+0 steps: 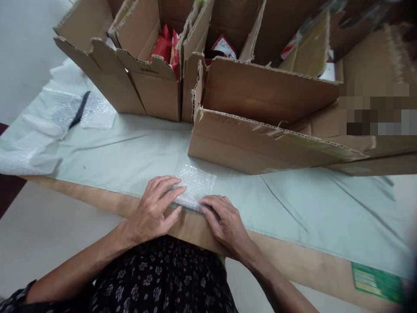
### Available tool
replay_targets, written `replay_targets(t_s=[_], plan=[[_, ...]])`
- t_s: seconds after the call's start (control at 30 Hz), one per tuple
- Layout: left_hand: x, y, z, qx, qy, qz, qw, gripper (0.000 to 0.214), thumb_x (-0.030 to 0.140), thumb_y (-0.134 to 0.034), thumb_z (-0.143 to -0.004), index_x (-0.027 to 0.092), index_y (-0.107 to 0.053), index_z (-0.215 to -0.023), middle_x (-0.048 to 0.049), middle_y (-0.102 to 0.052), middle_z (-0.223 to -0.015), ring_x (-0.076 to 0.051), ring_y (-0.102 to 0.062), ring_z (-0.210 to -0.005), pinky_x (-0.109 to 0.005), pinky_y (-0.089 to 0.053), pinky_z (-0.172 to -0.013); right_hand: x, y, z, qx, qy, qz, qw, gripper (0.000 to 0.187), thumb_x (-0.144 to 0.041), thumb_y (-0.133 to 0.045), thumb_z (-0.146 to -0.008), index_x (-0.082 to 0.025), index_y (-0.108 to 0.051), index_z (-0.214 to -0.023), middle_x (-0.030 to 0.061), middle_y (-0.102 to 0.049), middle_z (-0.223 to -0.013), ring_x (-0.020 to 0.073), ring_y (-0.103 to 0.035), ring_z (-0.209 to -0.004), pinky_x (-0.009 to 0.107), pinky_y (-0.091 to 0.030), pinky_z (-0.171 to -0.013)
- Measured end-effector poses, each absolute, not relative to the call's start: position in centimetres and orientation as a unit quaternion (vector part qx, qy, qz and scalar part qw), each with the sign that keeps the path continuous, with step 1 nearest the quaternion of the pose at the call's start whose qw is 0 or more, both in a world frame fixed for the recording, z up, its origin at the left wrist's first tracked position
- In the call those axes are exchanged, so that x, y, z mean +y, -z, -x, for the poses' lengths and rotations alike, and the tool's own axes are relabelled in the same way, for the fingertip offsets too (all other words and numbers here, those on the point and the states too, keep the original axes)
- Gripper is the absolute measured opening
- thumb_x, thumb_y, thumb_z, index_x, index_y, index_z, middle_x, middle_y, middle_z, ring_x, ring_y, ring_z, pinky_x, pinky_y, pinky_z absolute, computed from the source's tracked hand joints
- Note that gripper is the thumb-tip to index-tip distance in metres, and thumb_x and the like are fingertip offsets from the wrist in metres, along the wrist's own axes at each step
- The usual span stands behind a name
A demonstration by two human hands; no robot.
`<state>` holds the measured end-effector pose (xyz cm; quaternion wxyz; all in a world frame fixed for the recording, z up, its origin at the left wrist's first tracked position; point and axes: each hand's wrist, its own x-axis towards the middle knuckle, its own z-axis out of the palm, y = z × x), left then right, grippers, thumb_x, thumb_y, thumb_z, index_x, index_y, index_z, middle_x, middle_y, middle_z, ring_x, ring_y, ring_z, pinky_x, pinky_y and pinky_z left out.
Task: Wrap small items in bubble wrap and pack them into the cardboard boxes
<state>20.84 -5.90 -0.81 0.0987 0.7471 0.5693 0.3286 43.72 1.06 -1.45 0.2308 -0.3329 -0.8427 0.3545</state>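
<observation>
A small flat piece of bubble wrap (198,184) lies on the pale green cloth at the table's near edge. My left hand (159,206) rests at its left side, fingers stretched out and spread, with the fingertips touching the wrap. At the lower right corner of the wrap, the bent fingers and thumb of my right hand (225,219) are closed on its edge. Whether anything lies inside the wrap cannot be made out.
Open cardboard boxes (156,93) stand in a row along the back, some with red packets (164,45) inside. More bubble wrap (39,134) is heaped at the left, beside a dark strip (80,111). A green printed item (374,280) sits at the front right edge.
</observation>
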Motion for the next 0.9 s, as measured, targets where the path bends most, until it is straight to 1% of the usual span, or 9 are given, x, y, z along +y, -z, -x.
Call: replay_targets(t_s=[0.13, 0.2, 0.3, 0.43, 0.53, 0.63, 0.73, 0.8, 0.9], plan=[[-5.7, 0.6, -20.6, 0.551, -0.346, -0.746, 0.145, 0.036, 0.004, -0.057, -0.093, 0.016, -0.065, -0.127, -0.0132, -0.070, -0.124, -0.027, -0.064, -0.119, -0.047, -0.052, -0.102, 0.6, 1.4, -44.2, -0.835, -0.354, 0.338, 0.250, 0.011, -0.016, -0.055, -0.101, -0.023, -0.064, -0.100, 0.0038, -0.078, -0.098, 0.0200, -0.073, -0.092, 0.036, -0.053, -0.085], [-5.7, 0.6, -20.6, 0.547, -0.355, -0.735, 0.184, 0.031, 0.007, -0.056, -0.096, 0.018, -0.067, -0.123, -0.0096, -0.073, -0.115, -0.023, -0.066, -0.109, -0.043, -0.053, -0.096, 0.4, 1.6, -44.4, -0.840, -0.339, 0.341, 0.252, 0.007, -0.020, -0.058, -0.101, -0.022, -0.064, -0.105, 0.0049, -0.078, -0.100, 0.0209, -0.073, -0.093, 0.037, -0.053, -0.085], [-5.4, 0.9, -20.9, 0.561, -0.333, -0.727, 0.215, 0.023, 0.013, -0.057, -0.097, 0.018, -0.071, -0.114, -0.0084, -0.073, -0.110, -0.023, -0.066, -0.105, -0.043, -0.052, -0.095, 0.3, 2.1, -44.8, -0.851, -0.294, 0.352, 0.257, 0.015, -0.026, -0.061, -0.101, -0.022, -0.064, -0.115, 0.0073, -0.079, -0.105, 0.0228, -0.073, -0.094, 0.039, -0.054, -0.085], [-4.6, 1.7, -21.5, 0.612, -0.291, -0.715, 0.171, 0.019, 0.015, -0.055, -0.095, 0.015, -0.074, -0.099, -0.0108, -0.070, -0.107, -0.027, -0.061, -0.104, -0.045, -0.052, -0.093, -0.2, 2.5, -45.1, -0.863, -0.176, 0.369, 0.298, 0.018, -0.025, -0.058, -0.103, -0.021, -0.065, -0.120, 0.0106, -0.077, -0.113, 0.0250, -0.070, -0.098, 0.040, -0.051, -0.083], [-4.2, 2.3, -21.8, 0.636, -0.270, -0.713, 0.118, 0.017, 0.017, -0.057, -0.093, 0.016, -0.073, -0.095, -0.0117, -0.069, -0.104, -0.028, -0.058, -0.101, -0.047, -0.052, -0.092, -0.4, 2.3, -44.9, -0.894, -0.123, 0.338, 0.269, 0.020, -0.022, -0.059, -0.102, -0.022, -0.067, -0.120, 0.0117, -0.075, -0.120, 0.0271, -0.067, -0.106, 0.042, -0.049, -0.087], [-4.4, 2.3, -21.9, 0.659, -0.278, -0.692, 0.095, 0.020, 0.020, -0.059, -0.093, 0.017, -0.072, -0.108, -0.0111, -0.069, -0.105, -0.028, -0.059, -0.099, -0.048, -0.053, -0.092, 0.3, 2.2, -44.5, -0.917, -0.129, 0.322, 0.198, 0.025, -0.018, -0.055, -0.103, -0.022, -0.070, -0.121, 0.0118, -0.076, -0.120, 0.0283, -0.067, -0.108, 0.043, -0.048, -0.087], [-5.6, 1.5, -22.0, 0.674, -0.344, -0.638, 0.140, 0.027, 0.024, -0.063, -0.094, 0.018, -0.067, -0.120, -0.0086, -0.070, -0.103, -0.025, -0.064, -0.098, -0.045, -0.055, -0.091, 1.3, 2.0, -44.1, -0.891, -0.194, 0.355, 0.203, 0.026, -0.019, -0.052, -0.105, -0.022, -0.072, -0.121, 0.0105, -0.078, -0.117, 0.0258, -0.070, -0.101, 0.042, -0.050, -0.086], [-6.6, 0.8, -22.1, 0.682, -0.395, -0.572, 0.229, 0.036, 0.028, -0.065, -0.094, 0.018, -0.062, -0.128, -0.0086, -0.071, -0.108, -0.023, -0.068, -0.099, -0.041, -0.058, -0.087, 1.6, 1.8, -43.8, -0.856, -0.253, 0.383, 0.238, 0.024, -0.023, -0.053, -0.105, -0.023, -0.072, -0.121, 0.0087, -0.079, -0.115, 0.0249, -0.072, -0.101, 0.042, -0.052, -0.088], [-7.5, 0.1, -22.7, 0.661, -0.447, -0.451, 0.400, 0.062, 0.035, -0.069, -0.093, 0.016, -0.047, -0.148, -0.0139, -0.071, -0.124, -0.025, -0.072, -0.111, -0.038, -0.062, -0.088, 1.0, 1.2, -43.3, -0.815, -0.328, 0.390, 0.277, 0.022, -0.026, -0.055, -0.105, -0.025, -0.071, -0.118, 0.0060, -0.080, -0.110, 0.0235, -0.073, -0.100, 0.041, -0.054, -0.091]])
